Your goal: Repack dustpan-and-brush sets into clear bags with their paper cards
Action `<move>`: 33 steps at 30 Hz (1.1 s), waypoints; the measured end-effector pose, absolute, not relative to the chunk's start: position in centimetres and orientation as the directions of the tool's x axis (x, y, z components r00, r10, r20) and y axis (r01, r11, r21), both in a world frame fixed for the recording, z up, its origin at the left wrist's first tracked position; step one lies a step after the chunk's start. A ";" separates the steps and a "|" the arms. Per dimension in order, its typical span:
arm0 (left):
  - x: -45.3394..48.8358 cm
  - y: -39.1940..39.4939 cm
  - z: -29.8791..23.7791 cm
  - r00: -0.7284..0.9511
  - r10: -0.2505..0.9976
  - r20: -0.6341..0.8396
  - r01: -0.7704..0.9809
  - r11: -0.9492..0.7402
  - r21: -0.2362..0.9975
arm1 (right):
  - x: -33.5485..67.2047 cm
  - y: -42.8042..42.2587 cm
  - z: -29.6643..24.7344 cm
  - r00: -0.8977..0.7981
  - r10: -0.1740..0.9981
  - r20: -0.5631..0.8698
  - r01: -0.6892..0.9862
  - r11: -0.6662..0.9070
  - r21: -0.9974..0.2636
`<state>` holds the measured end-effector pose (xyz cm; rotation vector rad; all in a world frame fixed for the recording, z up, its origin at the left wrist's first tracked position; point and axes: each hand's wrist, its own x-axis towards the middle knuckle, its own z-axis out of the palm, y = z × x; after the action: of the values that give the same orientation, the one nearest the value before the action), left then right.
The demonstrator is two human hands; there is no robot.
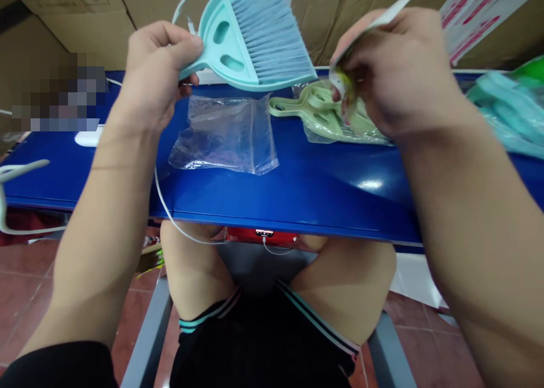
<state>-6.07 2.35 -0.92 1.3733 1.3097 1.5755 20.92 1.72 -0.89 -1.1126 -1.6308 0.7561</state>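
The left hand (159,73) is being held raised, thumb laid across the top and fingers curled beneath; the right hand (395,71) is being held raised, fingers bunched inward; the left forearm (102,229) and right forearm (480,224) are being extended forward, angled inward.

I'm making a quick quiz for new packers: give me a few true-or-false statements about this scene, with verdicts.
1. The left hand holds a teal brush. True.
2. The right hand holds the clear bag. False: the bag lies on the blue table, and the hand holds a white strip.
3. A green brush lies on the table. True.
4. The teal brush's bristles touch the table. False: the brush is held up above it.
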 end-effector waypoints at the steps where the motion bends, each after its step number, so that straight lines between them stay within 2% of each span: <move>1: -6.0 2.3 -0.9 -0.233 0.925 0.299 0.126 -0.276 0.953 | 20.6 1.3 -0.8 -0.102 0.907 0.408 0.329 0.418 -0.847; 5: -5.9 2.0 -0.7 -0.255 0.919 0.302 0.105 -0.284 0.953 | 19.8 -0.4 -0.4 -0.246 0.882 0.401 0.483 0.470 -0.739; 9: -6.0 2.1 -0.7 -0.281 0.899 0.336 0.076 -0.328 0.941 | 19.6 -0.9 -1.2 -0.469 0.852 0.232 0.723 0.521 -0.453; 12: -6.1 2.2 -0.7 -0.295 0.884 0.361 0.057 -0.361 0.931 | 19.6 -0.3 -2.5 -0.508 0.854 0.113 0.784 0.513 -0.349; 14: -6.2 2.3 -0.7 -0.304 0.880 0.365 0.044 -0.370 0.928 | 19.7 0.3 -3.2 -0.537 0.837 0.109 0.776 0.540 -0.325; 18: -6.2 2.3 -0.7 -0.303 0.881 0.363 0.038 -0.370 0.928 | 19.8 0.8 -4.1 -0.595 0.791 0.143 0.724 0.605 -0.332; 26: -6.2 2.3 -0.9 -0.313 0.878 0.361 0.065 -0.359 0.931 | 19.0 -0.7 -2.7 -0.499 0.861 0.097 0.786 0.496 -0.368; 28: -6.3 2.5 -1.0 -0.312 0.873 0.374 0.066 -0.373 0.926 | 18.9 -1.1 -1.9 -0.455 0.883 0.111 0.791 0.459 -0.404; 33: -6.6 2.7 -1.1 -0.296 0.878 0.377 0.084 -0.369 0.926 | 18.0 -2.1 -1.1 -0.323 0.927 0.188 0.709 0.369 -0.601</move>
<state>-6.60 2.73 -1.08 1.3491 1.2504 1.7265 17.97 -2.13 -1.05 -1.4110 -2.1294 0.5702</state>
